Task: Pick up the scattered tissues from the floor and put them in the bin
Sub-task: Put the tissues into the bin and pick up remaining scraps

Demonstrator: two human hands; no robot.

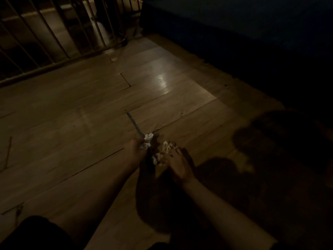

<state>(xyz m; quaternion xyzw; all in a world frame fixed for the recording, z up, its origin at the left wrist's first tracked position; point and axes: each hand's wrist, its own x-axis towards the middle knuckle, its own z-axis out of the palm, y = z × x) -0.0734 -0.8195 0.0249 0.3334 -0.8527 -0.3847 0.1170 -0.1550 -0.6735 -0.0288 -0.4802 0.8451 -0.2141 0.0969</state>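
The room is dim. My left hand [134, 150] is closed around a crumpled white tissue [146, 141] just above the wooden floor [72, 109]. A thin dark stick [134, 124] pokes up and away from that fist. My right hand [180, 164] rests low beside it, fingers curled on another crumpled tissue wad [164, 152] lying on the floor between both hands. No bin is in view.
A barred railing [45, 44] runs along the top left. A large dark piece of furniture [252, 33] fills the top right, its edge running diagonally. My dark-clothed knee [36, 233] sits bottom left. Heavy shadows fall at the right.
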